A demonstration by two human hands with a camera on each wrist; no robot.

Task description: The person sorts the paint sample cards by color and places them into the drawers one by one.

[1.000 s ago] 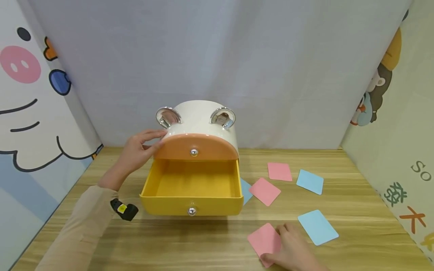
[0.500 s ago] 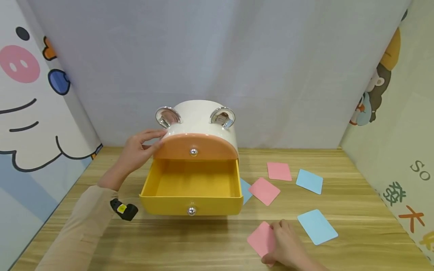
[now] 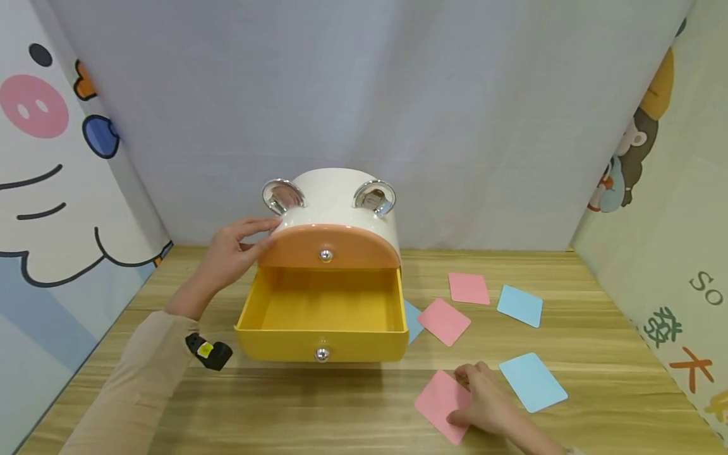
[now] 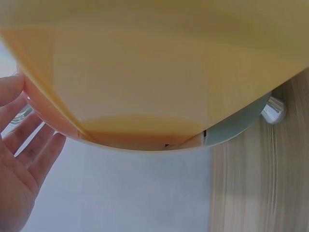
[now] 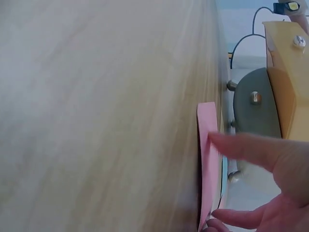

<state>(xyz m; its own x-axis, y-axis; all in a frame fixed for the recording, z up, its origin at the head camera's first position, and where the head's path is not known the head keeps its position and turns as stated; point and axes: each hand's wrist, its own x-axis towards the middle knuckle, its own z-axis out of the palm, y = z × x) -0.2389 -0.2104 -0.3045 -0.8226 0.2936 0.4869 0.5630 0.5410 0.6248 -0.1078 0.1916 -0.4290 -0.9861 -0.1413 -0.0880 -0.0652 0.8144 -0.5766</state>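
My left hand rests its fingers against the upper left side of a small white drawer cabinet with silver ears. The left wrist view shows those fingers spread. Under its orange upper drawer, the yellow lower drawer is pulled out, with bare floor inside. Toward the front right, my right hand is at a pink card. In the right wrist view, the thumb is on or just over the pink card, apart from the fingertips at its far edge.
Two more pink cards, one near and one farther back, lie right of the cabinet. Blue cards lie at the right front, at the back right and partly hidden by the drawer. A grey curtain hangs behind.
My right hand's thumb and fingers have shifted over the pink card, and the hand has drawn slightly right, uncovering more of it. The left hand and cabinet stay put.
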